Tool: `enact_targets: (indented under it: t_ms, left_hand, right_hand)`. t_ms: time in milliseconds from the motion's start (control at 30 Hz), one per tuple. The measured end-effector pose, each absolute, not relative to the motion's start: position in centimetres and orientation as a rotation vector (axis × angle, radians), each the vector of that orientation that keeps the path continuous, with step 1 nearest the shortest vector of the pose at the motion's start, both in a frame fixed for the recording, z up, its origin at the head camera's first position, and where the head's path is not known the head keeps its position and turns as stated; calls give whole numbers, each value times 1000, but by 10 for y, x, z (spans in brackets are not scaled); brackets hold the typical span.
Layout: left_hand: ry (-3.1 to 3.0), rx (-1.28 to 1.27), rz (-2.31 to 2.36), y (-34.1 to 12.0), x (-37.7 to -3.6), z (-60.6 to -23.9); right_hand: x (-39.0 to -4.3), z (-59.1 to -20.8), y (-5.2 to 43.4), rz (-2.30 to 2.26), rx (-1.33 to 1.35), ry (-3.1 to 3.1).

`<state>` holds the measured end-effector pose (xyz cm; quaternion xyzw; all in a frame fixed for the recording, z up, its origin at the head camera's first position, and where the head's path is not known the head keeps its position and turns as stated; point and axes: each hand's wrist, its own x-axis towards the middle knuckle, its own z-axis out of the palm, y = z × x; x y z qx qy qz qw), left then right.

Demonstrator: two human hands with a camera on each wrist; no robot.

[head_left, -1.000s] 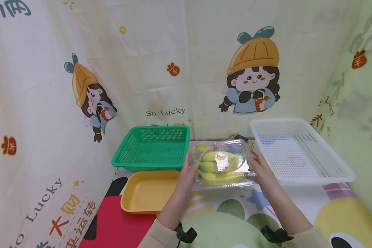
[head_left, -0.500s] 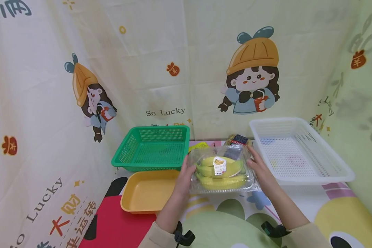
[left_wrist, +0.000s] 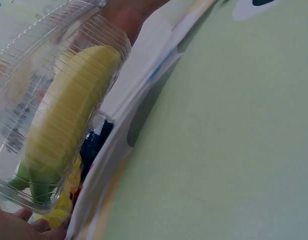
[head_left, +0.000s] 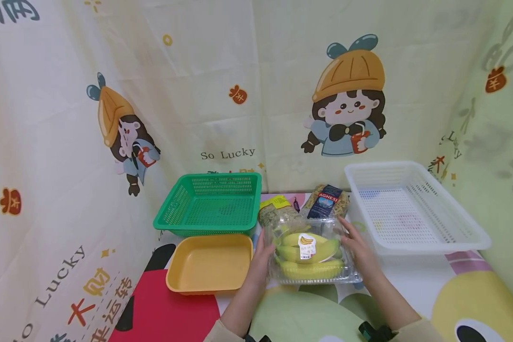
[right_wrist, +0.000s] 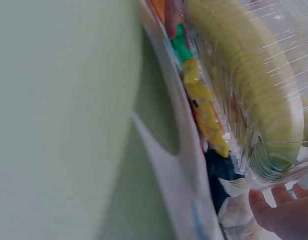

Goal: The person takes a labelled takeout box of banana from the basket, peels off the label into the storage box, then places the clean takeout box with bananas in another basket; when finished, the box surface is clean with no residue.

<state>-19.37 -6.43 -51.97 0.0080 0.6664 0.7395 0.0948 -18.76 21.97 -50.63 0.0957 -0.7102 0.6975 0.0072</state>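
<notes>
Both hands, left and right, clasp the banana box by its ends, carrying it; next move calls for a level, steady grip

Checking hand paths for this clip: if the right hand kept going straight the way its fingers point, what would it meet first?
The right hand grips the right end of the clear banana box, fingers pointing away from the person. Straight on, it would probably meet the blue pasta packet first, with the white basket close alongside; depth is unclear.

bananas yellow (clear box) | basket green | tray yellow
</notes>
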Motion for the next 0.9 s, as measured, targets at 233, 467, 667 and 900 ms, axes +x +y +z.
enact_targets:
  t_ms: [233,467,667,900]
  left_hand:
    - [2064,30,2106,-72,-190,-522]
    - [2114,1,2033,-83,-186,-524]
    - [2111,35,2041,-81,-190,-535]
    - [2058,120,2097,-80,-192,-543]
  right_hand:
    - [-184,-518,213,2114,222,-2248]
    - [-183,-527,205,2166,274,-2242]
    - [-188,-536,208,2162,280,-2220]
    - [-189,-542,211,2153,274,-2257]
